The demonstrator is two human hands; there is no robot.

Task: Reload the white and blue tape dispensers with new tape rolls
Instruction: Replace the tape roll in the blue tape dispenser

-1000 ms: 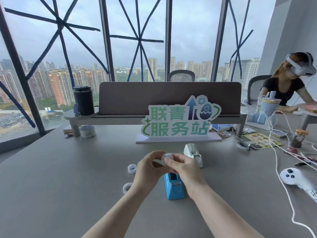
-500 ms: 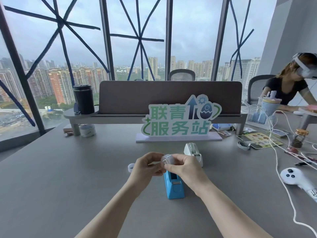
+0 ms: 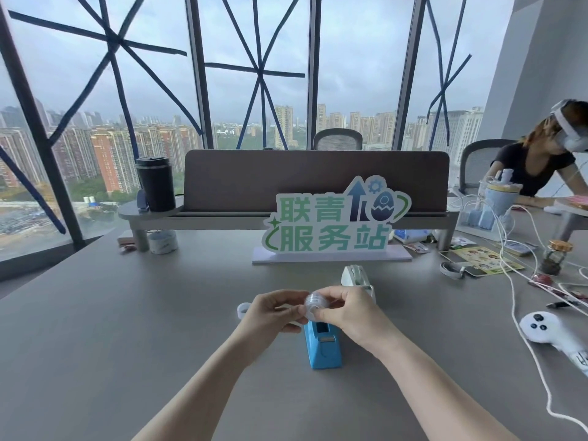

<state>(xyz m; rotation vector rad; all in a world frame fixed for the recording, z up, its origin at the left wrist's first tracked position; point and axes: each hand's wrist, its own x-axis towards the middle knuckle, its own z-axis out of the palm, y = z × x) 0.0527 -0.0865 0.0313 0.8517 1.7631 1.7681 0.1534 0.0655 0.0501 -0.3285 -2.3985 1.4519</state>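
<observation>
A small clear tape roll [image 3: 312, 304] is held between both hands just above the table. My left hand [image 3: 274, 311] pinches it from the left and my right hand [image 3: 349, 310] grips it from the right. Directly below them the blue tape dispenser [image 3: 323, 345] stands on the grey table, its far end hidden by my fingers. The white tape dispenser [image 3: 355, 275] stands just behind my right hand. One white tape roll [image 3: 243, 311] lies on the table to the left of my left hand, partly covered by it.
A green and white sign [image 3: 334, 224] stands behind the dispensers. A white controller [image 3: 544, 327] and white cables [image 3: 521, 316] lie to the right. A black tumbler [image 3: 156, 183] sits on the desk shelf [image 3: 197, 218]. Another person [image 3: 541, 163] sits at the far right.
Both hands shifted slightly left while turning the clear roll between the fingers. My left forearm now covers the roll that lay nearest me on the table.
</observation>
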